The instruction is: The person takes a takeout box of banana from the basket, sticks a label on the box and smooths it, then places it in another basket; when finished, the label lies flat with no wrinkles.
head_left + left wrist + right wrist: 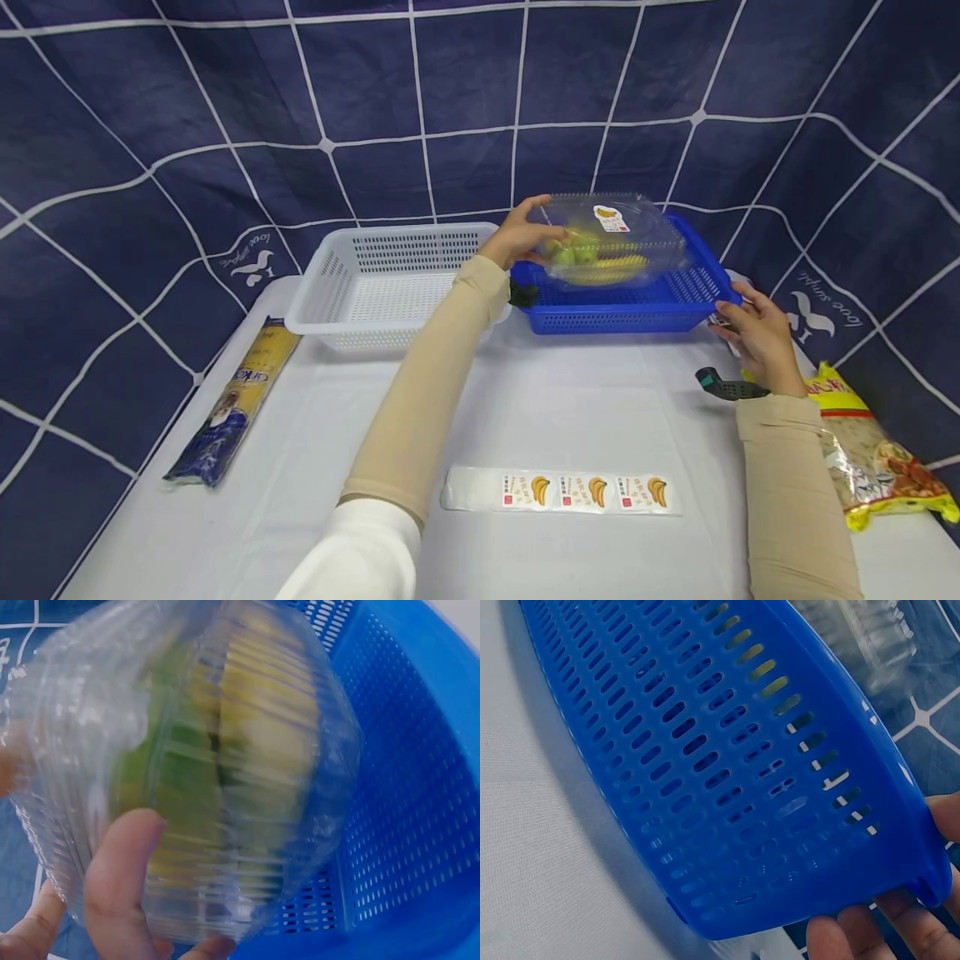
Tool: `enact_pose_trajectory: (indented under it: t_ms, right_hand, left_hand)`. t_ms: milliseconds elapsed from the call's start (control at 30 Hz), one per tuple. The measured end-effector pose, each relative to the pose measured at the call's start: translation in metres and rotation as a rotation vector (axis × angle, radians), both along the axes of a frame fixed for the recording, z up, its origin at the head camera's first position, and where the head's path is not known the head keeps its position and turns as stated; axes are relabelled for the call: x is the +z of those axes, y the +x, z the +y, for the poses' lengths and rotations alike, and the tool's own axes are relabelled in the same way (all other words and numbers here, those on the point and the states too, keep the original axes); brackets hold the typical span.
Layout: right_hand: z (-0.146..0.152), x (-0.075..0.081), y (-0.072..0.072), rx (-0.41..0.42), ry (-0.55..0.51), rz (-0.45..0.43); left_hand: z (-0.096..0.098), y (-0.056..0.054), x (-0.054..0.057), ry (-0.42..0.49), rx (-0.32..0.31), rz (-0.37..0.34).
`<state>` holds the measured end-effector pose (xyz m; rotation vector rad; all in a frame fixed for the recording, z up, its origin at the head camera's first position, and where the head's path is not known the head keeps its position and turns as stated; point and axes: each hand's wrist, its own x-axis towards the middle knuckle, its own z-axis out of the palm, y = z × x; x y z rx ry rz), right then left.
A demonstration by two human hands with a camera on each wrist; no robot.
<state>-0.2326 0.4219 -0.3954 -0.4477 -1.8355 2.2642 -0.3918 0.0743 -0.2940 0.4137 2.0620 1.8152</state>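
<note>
My left hand (pixel 519 235) holds the left end of a clear plastic clamshell box (pixel 652 233), its thumb (pixel 120 881) pressed on the ribbed plastic. Yellow and green fruit (pixel 600 254) shows inside, and a banana label (pixel 611 218) is stuck on the lid. The box is tilted above the blue plastic basket (pixel 615 320); whether its underside touches the basket is hidden. At the basket's right end, my right hand (pixel 765 337) grips the rim, with fingers (pixel 915 922) under the edge in the right wrist view.
A white basket (pixel 397 337) stands left of the blue one. On the white table (pixel 585 400) lie a strip of banana labels (pixel 562 490) in front, a yellow-and-blue packet (pixel 240 400) at left and a yellow bag (pixel 870 450) at right. Dark blue checked cloth (pixel 465 92) hangs behind.
</note>
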Motion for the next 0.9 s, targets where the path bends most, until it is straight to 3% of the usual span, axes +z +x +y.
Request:
enact_pose_trajectory:
  t_ms: [233,433,900]
  right_hand:
    - [0.000,-0.001,0.001,-0.006,-0.002,0.003]
    - [0.000,-0.002,0.001,-0.005,0.025,-0.005]
    - [0.000,-0.005,-0.001,-0.019,-0.003,0.033]
  left_hand:
    - [0.012,0.004,-0.004,-0.001,0.010,-0.020]
    - [0.017,0.005,-0.005,-0.053,0.029,-0.052]
    - [0.026,0.007,-0.014,-0.159,0.089,-0.052]
